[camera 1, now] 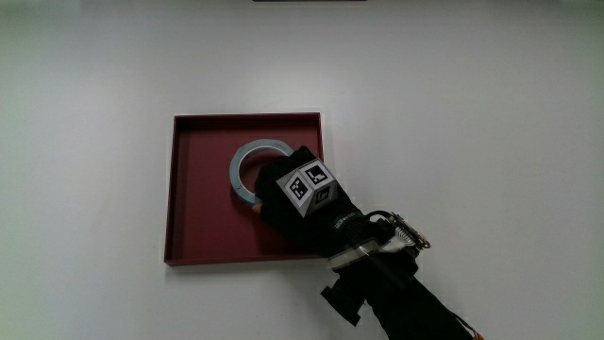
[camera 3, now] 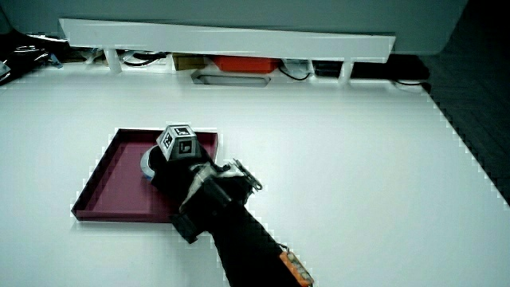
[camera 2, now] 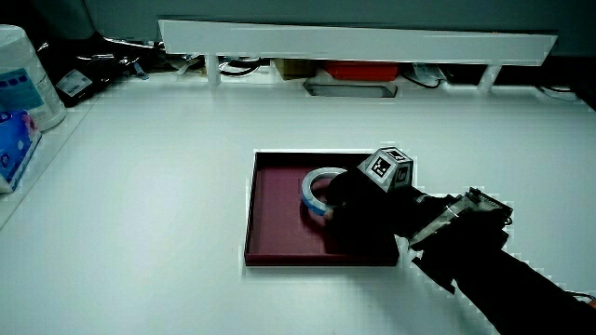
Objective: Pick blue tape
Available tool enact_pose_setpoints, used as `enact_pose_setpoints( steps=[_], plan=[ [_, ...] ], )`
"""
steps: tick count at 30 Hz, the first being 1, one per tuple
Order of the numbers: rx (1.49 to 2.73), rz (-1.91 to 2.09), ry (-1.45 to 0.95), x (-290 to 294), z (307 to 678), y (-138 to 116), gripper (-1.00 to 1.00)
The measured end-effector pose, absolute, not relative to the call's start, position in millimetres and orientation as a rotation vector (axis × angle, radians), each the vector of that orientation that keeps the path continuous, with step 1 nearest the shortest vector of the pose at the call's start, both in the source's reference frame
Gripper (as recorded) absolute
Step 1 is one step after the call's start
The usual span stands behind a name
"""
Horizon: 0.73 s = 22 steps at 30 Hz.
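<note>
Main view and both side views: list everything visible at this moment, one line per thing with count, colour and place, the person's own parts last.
Flat square tray: one, dark red, on the white table, near its middle.
Blue ring of tape: one, pale blue, lying flat in the tray, partly under the hand.
White table: one, white, under everything.
Low white partition: one, white, at the table's edge farthest from the person; cables and a red item show under it.
White container with blue print: one, at the table's edge in a side view.
Small patterned cube: one, black and white, on the back of the glove.
The hand: one, black glove, over the tape in the tray, forearm reaching toward the person.
</note>
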<state>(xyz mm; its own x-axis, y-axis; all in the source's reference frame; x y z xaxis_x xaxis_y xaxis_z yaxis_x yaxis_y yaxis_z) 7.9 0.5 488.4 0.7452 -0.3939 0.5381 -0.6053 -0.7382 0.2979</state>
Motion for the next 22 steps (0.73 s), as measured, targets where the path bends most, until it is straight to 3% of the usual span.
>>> enact_pose_setpoints(
  steps=[8,22],
  plan=[
    [2.523,0.677,-0.823,15,445,5,1.00],
    [2.599,0.615,-0.874,61,395,35,1.00]
  ],
)
